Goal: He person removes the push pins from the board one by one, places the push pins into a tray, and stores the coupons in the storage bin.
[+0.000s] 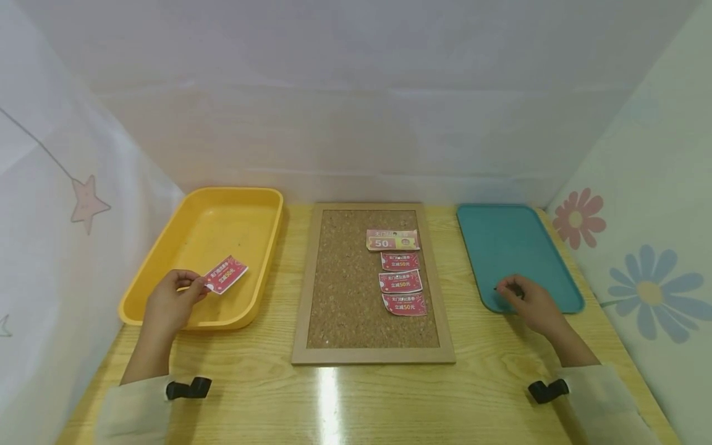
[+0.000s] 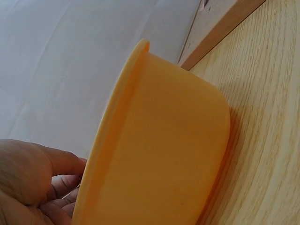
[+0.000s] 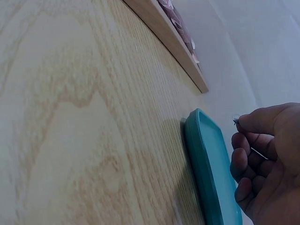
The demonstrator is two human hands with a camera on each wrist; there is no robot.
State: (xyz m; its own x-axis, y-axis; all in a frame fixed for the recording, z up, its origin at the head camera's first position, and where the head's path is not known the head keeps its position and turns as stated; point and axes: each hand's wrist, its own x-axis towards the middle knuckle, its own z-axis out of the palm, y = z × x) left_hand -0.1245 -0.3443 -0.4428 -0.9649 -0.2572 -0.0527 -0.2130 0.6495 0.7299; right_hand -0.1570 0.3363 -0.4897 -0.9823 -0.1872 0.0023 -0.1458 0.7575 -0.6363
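Note:
My left hand (image 1: 173,303) pinches the corner of a pink-red paper coupon (image 1: 225,275) over the yellow tub (image 1: 129,309). In the left wrist view the tub's wall hides the coupon and part of the fingers. On the other side, my right hand (image 1: 531,304) is above the near end of the teal tray (image 1: 520,241). A small silvery thumbtack (image 3: 236,119) is pinched between its thumb and forefinger, with the other fingers curled. Between the hands lies a framed cork board (image 1: 347,278), with several coupons (image 1: 402,281) in a column down its right side.
A light wooden table (image 1: 250,383) carries the tub, board and tray. White sheeting (image 1: 356,136) stands behind them, and a flower-printed panel (image 1: 651,290) closes off the right side. The tub's raised rim stands well above the table.

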